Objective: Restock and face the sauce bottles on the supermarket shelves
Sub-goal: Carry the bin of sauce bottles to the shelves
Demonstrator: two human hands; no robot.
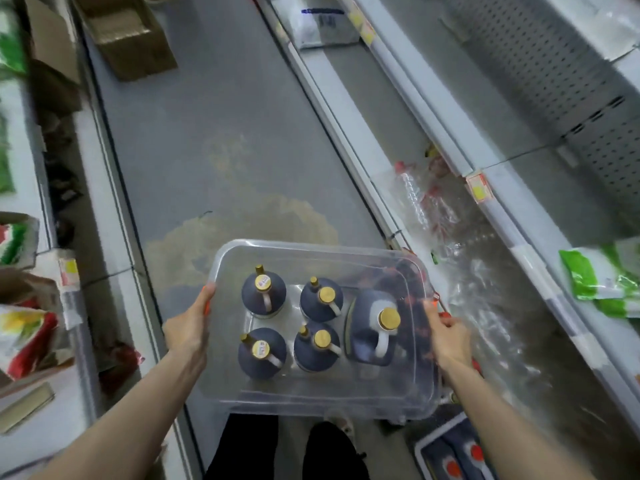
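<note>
- In the aisle, a clear tub (221, 258) with five dark sauce bottles (264, 292) is held up, gripped by the left hand (188, 329) and right hand (448, 336).
- The carrying step seems in hand.
- Next, the tub should be set down by the shelf (512, 216).

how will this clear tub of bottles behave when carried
Likely heavy: the clear tub holds five dark bottles. Its thin walls may flex between the left hand and right hand. Bottles stand apart, so could slide or tip.
</note>
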